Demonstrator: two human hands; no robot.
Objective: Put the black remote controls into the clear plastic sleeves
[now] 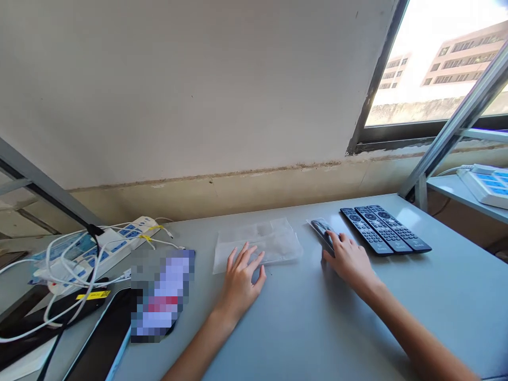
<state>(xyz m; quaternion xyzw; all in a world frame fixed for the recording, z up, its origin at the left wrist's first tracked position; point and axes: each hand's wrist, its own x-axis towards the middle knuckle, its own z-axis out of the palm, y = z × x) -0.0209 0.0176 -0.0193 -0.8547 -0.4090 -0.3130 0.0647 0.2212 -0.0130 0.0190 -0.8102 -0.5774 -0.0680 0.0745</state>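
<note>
My left hand [241,280] lies with its fingers spread on clear plastic bags [273,241], which rest flat on the grey table. To the right, my right hand [351,262] has its thumb and fingers on the near end of a dark remote control [322,232] in a clear plastic sleeve. This remote lies at a slant on the table, and its near end is partly hidden by the hand. Close by on its right, three black remote controls [383,230] lie side by side, buttons up.
At the left are white power strips [119,246] with tangled white cables, a phone-like object [164,296] with a blurred screen, and a dark flat device [105,336]. A wall and metal frame bars [460,124] border the table. Another power strip [490,185] sits far right.
</note>
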